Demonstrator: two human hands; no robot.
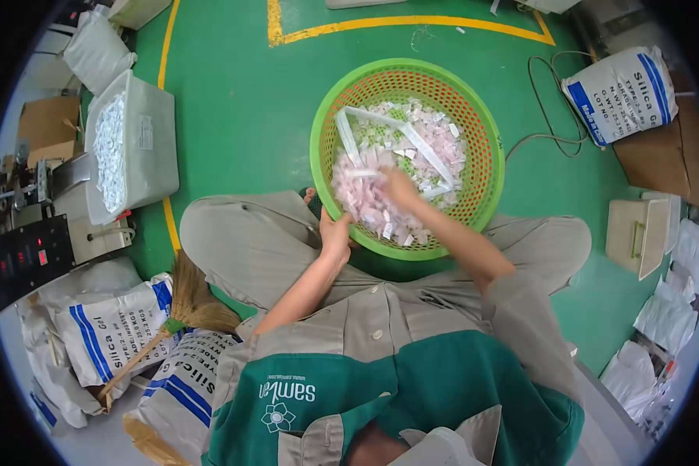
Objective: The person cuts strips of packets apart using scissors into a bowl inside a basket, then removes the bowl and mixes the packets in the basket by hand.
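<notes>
A round green plastic basket with an orange-red inner mesh holds a heap of small pink and white packets and some longer white strips. At the basket's near left rim, my left hand grips the edge, thumb up along the rim. My right hand is inside the basket, over the middle of the packets; its fingers are blurred and partly hidden among them, so what they hold cannot be made out. The basket rests in front of my crossed legs.
Left, a white bin of small packets stands near a machine; a broom lies on Silica Gel sacks. Right are another sack, a cable, a beige container and plastic bags.
</notes>
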